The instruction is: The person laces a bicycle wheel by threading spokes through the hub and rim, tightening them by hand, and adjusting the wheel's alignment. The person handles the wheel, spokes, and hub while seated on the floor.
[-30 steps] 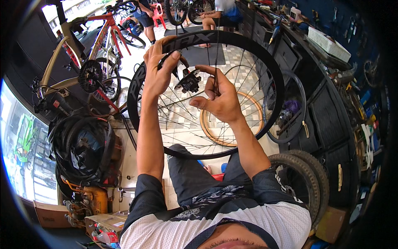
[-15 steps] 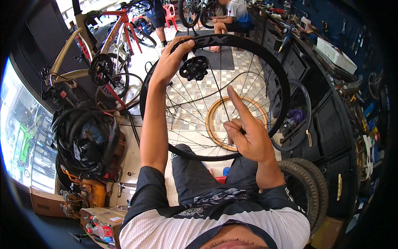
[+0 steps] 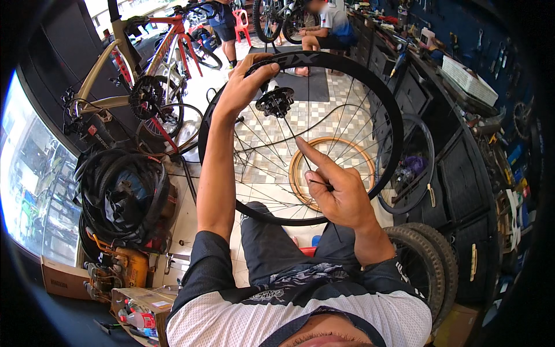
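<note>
In front of me stands a black bicycle wheel rim [image 3: 388,110], with many thin black spokes crossing inside it. My left hand [image 3: 250,81] is closed round its upper left part. Just below the left fingers is a black hub [image 3: 276,103] with a ring of holes in its flange and a pale axle part, tilted and off the rim's middle. My right hand [image 3: 341,194] is inside the lower right of the rim, thumb and curled fingers pinched on a thin black spoke [image 3: 310,166]. Its index finger stretches along the spoke toward the hub.
A tan-edged tyre ring [image 3: 292,173] lies on the tiled floor behind the wheel. Bicycles [image 3: 147,95] stand at left above a heap of black tubes [image 3: 118,194]. Knobbly tyres [image 3: 430,254] and a tool-covered bench [image 3: 430,104] are at right; two people are beyond.
My right hand has shifted slightly left, its index fingertip lower and further left. The hub has tilted and moved a little down. My left hand stays on the rim.
</note>
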The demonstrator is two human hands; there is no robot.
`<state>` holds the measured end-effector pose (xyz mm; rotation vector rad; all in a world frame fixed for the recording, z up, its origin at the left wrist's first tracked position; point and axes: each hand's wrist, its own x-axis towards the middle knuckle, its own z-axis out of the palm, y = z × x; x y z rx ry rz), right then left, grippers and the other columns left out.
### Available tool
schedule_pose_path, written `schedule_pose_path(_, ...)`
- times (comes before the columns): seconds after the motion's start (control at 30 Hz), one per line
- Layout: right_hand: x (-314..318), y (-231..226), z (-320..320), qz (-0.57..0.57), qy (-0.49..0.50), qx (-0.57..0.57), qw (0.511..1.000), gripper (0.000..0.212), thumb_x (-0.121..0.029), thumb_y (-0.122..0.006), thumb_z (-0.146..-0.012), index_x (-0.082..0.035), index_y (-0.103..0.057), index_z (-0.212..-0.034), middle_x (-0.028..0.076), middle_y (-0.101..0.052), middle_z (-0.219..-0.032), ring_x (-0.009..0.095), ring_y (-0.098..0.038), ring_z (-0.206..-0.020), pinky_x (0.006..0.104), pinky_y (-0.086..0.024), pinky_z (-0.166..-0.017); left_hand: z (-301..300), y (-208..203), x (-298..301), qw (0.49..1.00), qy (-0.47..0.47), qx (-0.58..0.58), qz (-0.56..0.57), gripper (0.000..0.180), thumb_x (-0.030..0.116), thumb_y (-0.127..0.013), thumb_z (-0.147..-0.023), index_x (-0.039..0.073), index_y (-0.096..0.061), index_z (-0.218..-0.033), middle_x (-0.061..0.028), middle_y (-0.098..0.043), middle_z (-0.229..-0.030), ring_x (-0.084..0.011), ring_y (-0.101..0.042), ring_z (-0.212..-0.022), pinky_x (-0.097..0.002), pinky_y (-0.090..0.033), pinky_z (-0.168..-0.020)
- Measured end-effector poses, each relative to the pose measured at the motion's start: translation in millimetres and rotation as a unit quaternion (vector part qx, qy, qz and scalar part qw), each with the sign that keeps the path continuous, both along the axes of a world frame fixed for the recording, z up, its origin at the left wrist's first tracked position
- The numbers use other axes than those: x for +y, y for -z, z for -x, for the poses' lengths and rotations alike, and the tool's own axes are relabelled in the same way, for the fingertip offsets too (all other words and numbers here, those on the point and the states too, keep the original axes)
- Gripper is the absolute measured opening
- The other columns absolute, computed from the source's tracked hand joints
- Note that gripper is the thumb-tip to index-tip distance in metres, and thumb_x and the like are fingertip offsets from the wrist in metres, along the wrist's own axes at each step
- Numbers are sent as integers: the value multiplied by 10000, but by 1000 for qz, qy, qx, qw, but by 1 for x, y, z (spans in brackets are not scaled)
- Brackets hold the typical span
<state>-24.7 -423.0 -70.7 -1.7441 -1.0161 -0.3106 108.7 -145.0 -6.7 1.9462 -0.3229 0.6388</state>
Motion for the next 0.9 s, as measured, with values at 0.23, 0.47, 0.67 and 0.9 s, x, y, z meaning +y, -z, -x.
schedule_pose_path(0.23,6,5,1,-14,48,-39,998,594,19,-662,-952,-44,-552,-1533,54,-484,-590,104,-456,-513,268,-395,-543,3,-2,-8,998,-37,27,-32,744,529,-816,-808,54,-667,-1362,-227,-609,-1315,-325,-587,-1236,-410,-470,-1058)
schedule_pose_path(0.47,51,17,-41,-89,127,-131,979,505,-106,-771,-958,-45,-529,-1397,91,-643,-651,272,-692,-571,386,-499,-531,8,-2,-12,995,-60,5,-82,827,581,-826,-774,55,-649,-1388,-244,-604,-1345,-339,-533,-1294,-438,-342,-1170)
schedule_pose_path(0.67,74,0,-59,-144,184,-118,965,440,-196,-779,-974,-46,-547,-1317,110,-697,-683,312,-717,-605,408,-516,-544,17,0,-19,978,-85,-43,-183,680,622,-808,-786,-39,-831,-942,-91,-596,-1446,-315,-458,-1357,-437,-260,-1202)
schedule_pose_path(0.9,78,-24,-74,39,265,-132,954,181,-297,-663,-1014,-123,-641,-1057,141,-698,-655,390,-716,-627,532,-547,-580,-2,12,-16,945,-165,-116,-257,722,636,-829,-741,-38,-833,-999,-122,-603,-1434,-344,-473,-1350,-471,-281,-1186)
